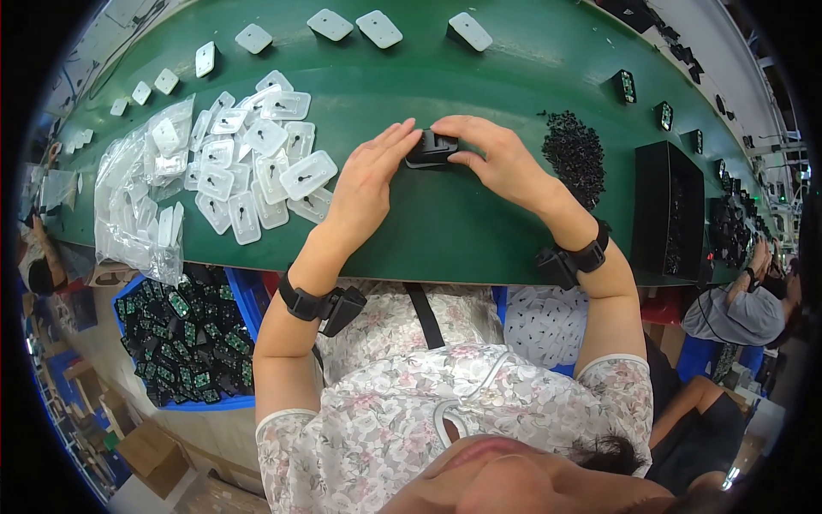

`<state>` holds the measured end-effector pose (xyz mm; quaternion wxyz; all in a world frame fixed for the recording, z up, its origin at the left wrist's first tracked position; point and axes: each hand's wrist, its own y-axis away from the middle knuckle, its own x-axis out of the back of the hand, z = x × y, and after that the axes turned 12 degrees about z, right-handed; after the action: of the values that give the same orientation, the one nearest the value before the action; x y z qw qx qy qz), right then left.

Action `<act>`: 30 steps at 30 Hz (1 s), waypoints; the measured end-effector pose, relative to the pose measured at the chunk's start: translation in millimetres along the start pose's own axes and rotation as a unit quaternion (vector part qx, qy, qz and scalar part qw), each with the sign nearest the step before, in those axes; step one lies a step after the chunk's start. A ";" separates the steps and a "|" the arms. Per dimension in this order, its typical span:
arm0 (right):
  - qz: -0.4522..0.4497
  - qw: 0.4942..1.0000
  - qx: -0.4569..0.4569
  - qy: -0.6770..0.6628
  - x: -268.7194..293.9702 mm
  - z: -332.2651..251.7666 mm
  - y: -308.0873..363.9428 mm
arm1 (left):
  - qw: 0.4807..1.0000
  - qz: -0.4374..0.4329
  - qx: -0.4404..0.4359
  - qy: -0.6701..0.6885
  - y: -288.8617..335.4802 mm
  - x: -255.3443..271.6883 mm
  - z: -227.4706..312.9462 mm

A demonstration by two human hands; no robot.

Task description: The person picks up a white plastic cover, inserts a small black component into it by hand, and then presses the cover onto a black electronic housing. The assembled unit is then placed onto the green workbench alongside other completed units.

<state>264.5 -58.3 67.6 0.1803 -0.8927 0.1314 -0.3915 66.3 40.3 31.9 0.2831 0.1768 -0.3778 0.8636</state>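
On the green tabletop in front of me sits a small black plastic housing (432, 151). My right hand (507, 161) grips it from the right, thumb at the near side and fingers over the far side. My left hand (370, 178) is stretched out flat, its fingertips at the housing's left edge. Close to the left hand lies a heap of white translucent rounded covers (266, 137), each with a small dark part in it. Beyond my right hand is a pile of tiny black parts (572, 150).
White covers (378, 29) stand spaced along the far side. A clear plastic bag (128, 193) holds more at left. A black box (655, 206) stands at right, near circuit-board units (625, 86). Below the table edge is a blue bin (244, 300) of board units. Co-workers sit at both sides.
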 end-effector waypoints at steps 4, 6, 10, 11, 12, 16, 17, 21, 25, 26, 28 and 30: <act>-0.020 1.000 0.000 0.000 -2.0 4.1 0.2 | 0.996 -0.026 -0.042 -0.075 4.8 -1.5 -2.1; -0.023 1.000 0.004 0.003 -2.6 5.8 1.0 | 0.995 -0.033 -0.038 -0.085 6.7 -2.1 -1.9; -0.022 0.999 0.028 0.019 -2.0 4.7 2.2 | 0.991 -0.054 -0.026 -0.116 9.4 -3.1 4.5; -0.028 0.999 0.018 0.016 -2.1 5.0 2.0 | 0.992 -0.061 -0.018 -0.111 9.5 -2.9 5.6; -0.020 0.998 0.046 0.041 -2.4 5.7 1.8 | 0.988 -0.065 -0.030 -0.138 9.3 -2.4 6.0; -0.013 0.989 0.080 0.122 -7.7 2.4 1.5 | 0.976 -0.078 -0.049 -0.196 7.3 1.1 7.4; -0.020 0.990 0.070 0.118 -9.9 2.3 2.5 | 0.971 -0.078 -0.059 -0.217 6.5 2.0 7.8; 0.015 0.996 0.052 0.073 -12.4 8.6 6.2 | 0.966 -0.064 -0.078 -0.239 3.3 0.4 11.1; -0.047 0.992 -0.105 -0.060 -3.2 14.9 -10.6 | 0.962 -0.014 -0.077 -0.260 4.2 -14.8 14.3; -0.021 0.980 -0.152 -0.125 -1.7 18.2 -11.6 | 0.960 -0.008 -0.075 -0.272 -2.0 -19.6 12.2; 0.015 0.960 -0.197 -0.196 -6.4 28.1 -4.3 | 0.954 0.007 -0.081 -0.287 -8.7 -24.6 10.4; 0.039 0.910 -0.283 -0.300 -6.7 20.5 -7.2 | 0.985 0.046 -0.020 -0.168 -12.5 -21.5 0.4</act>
<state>276.0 -44.8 53.4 -0.0336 -0.9759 0.2108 -0.0441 90.8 39.2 27.8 0.1789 0.2957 -0.4453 0.8260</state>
